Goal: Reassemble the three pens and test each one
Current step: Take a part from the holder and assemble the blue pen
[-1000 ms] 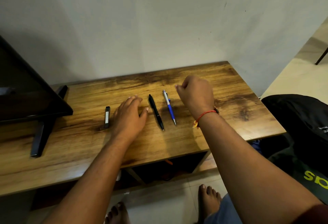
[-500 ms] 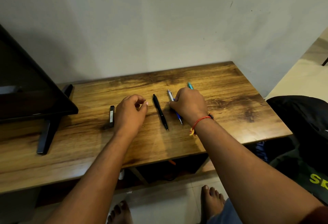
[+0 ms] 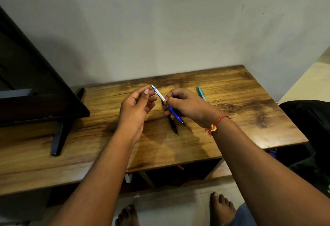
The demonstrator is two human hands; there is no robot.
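Above table [image 3: 235,98], right hand [image 3: 189,106] pinches blue pen [image 3: 159,94] (left hand [image 3: 135,111] relaxed, near).

Wooden table [image 3: 250,118] against a pale wall [image 3: 160,20], dark screen [image 3: 35,91] on its left, black bag [image 3: 307,118] off its right edge.

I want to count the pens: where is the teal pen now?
In the head view the teal pen lies on the wooden table, just right of the right hand, which hides its near end.
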